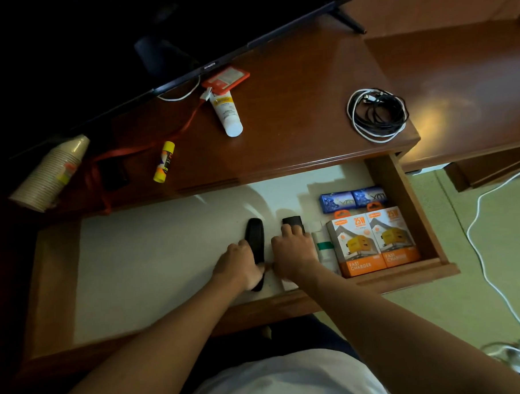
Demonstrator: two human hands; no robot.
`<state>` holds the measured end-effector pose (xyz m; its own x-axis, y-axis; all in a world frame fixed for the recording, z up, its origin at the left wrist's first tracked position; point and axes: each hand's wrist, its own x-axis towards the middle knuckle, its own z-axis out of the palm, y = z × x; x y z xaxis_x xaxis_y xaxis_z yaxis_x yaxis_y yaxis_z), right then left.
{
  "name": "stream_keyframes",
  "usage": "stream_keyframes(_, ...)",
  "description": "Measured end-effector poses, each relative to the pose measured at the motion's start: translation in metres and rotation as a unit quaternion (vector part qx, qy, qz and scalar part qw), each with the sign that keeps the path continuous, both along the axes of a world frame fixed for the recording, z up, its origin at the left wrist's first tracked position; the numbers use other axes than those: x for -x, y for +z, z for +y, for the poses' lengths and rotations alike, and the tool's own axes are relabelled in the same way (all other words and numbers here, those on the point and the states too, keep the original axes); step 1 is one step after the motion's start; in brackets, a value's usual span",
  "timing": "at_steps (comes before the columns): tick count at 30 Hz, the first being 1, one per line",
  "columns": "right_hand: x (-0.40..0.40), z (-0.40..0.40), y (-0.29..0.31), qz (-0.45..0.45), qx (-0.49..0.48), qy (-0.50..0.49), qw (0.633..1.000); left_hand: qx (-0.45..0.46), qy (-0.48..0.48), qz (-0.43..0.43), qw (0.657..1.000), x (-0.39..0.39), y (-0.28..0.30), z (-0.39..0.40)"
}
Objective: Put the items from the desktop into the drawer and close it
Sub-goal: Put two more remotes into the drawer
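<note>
Two hands in open drawer [407, 196], L grip [238, 264] round black remote [256, 241], R grip [294, 252] round black box [292, 222].

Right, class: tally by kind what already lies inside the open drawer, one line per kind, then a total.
Orange fast-charger boxes: 2
Blue packets: 2
Black objects, one under each hand: 2
White tube with green band: 1
Total: 7

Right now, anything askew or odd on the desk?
Yes: the paper cup stack lies tipped on its side at the desk's left edge, overhanging it. Nothing looks spilled or damaged.
</note>
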<state>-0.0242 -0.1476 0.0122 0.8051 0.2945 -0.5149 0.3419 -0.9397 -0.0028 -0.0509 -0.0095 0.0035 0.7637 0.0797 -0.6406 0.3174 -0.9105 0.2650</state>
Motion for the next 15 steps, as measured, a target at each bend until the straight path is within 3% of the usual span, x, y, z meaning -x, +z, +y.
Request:
stream_keyframes(4, -0.003, -0.008, -0.001, -0.005, 0.015, 0.052, 0.999, 0.023, 0.014, -0.027, 0.999, -0.027, 0.001, 0.003)
stream_keyframes(15, -0.010, -0.023, 0.001, 0.019, -0.004, 0.061, 0.998, 0.099, 0.061, -0.015, 0.993, -0.041, -0.018, 0.003)
